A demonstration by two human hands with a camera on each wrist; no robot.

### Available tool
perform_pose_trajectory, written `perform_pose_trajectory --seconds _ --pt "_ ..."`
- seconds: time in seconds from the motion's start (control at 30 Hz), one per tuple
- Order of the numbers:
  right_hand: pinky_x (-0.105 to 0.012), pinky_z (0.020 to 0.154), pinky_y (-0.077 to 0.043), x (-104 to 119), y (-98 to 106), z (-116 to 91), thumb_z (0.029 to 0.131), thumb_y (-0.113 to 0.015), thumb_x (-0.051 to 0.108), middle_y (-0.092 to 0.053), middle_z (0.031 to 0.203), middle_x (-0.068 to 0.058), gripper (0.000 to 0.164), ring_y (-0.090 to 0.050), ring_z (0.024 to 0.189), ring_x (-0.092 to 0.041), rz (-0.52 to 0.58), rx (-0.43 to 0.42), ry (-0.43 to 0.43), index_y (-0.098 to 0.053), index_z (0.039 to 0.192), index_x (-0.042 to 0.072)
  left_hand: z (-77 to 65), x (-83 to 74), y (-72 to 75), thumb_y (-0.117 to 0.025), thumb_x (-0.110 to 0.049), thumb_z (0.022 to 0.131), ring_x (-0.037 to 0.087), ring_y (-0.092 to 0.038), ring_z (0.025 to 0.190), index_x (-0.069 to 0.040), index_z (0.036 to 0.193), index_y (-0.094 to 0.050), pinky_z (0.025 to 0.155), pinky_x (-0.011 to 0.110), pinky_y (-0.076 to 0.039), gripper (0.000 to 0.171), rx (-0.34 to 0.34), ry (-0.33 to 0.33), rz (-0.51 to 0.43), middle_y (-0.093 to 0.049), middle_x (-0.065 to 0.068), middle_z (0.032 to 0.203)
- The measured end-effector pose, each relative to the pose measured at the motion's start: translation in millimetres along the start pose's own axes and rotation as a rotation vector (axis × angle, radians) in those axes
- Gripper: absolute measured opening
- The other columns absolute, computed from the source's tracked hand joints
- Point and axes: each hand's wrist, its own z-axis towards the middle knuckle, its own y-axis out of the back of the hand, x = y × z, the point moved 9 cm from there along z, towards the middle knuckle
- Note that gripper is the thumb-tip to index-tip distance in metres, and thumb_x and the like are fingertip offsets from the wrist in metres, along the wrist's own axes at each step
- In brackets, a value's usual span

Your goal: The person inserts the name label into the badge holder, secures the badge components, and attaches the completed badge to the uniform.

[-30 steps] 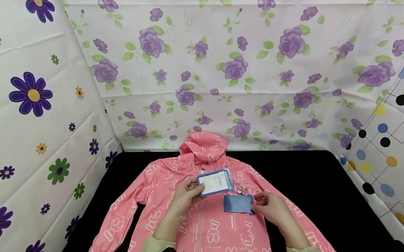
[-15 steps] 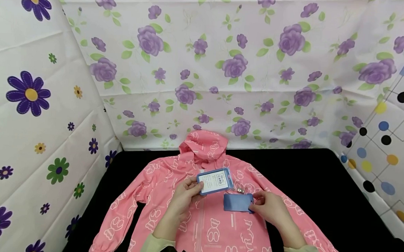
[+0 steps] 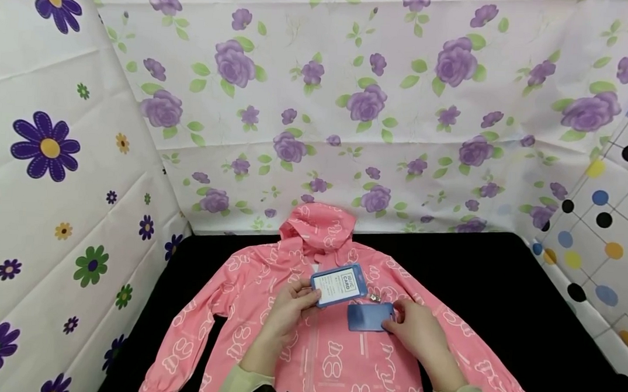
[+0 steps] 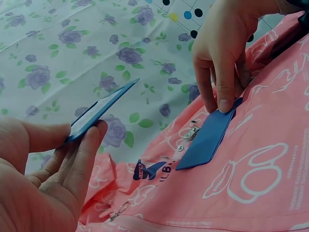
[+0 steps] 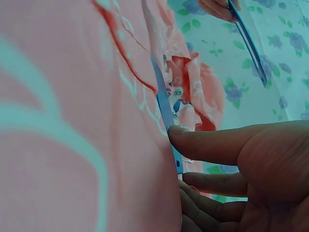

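Observation:
My left hand (image 3: 290, 307) grips one end of a blue ID card holder (image 3: 363, 280), thumb on its face. A white card (image 3: 336, 286) printed "CARD" shows in it, and the left wrist view has it raised above the jacket. Lower and to the right, a flat blue panel (image 3: 365, 317) lies close over the pink hooded jacket (image 3: 333, 360). My right hand (image 3: 417, 328) pinches that panel's right end, with the thumb (image 5: 193, 141) against its edge in the right wrist view. A small metal clip (image 3: 375, 297) sits just above the panel.
The jacket is spread out on a black table (image 3: 473, 285), hood (image 3: 318, 222) toward the back. Flower-print cloth (image 3: 318, 102) hangs behind and at the left; a dotted cloth (image 3: 601, 255) hangs at the right. A zipper pull (image 4: 120, 211) shows in the left wrist view.
My left hand and the card holder have shifted slightly to the right. The right hand's fingers have moved a little inward on the blue panel, which stays in place.

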Motion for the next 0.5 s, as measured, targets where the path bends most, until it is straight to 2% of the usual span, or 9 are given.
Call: perform_pose_trajectory --seconds 0.27,0.5 --pt "-0.045 0.070 -0.051 3.3 -1.6 -2.4 0.083 -0.092 0.038 -0.061 0.079 0.000 0.060 -0.058 0.073 -0.020 -0.036 -0.020 -0.004 -0.072 0.125 0.000 -1.1 5.3 0.3 -0.069 0.003 0.100 0.014 -0.075 0.085 0.016 0.127 -0.056 0.079 0.029 -0.065 0.033 -0.014 0.003 0.010 -0.074 0.009 0.098" --pt "-0.053 0.073 -0.057 4.3 -3.4 -2.3 0.080 -0.095 0.031 -0.070 0.087 -0.008 0.060 -0.066 0.081 -0.027 -0.074 -0.053 0.005 -0.072 0.124 -0.001 -2.2 5.7 0.2 -0.070 0.000 0.101 0.015 -0.075 0.088 0.015 0.132 -0.055 0.083 0.033 -0.065 0.038 -0.020 0.014 0.017 -0.073 0.010 0.102"
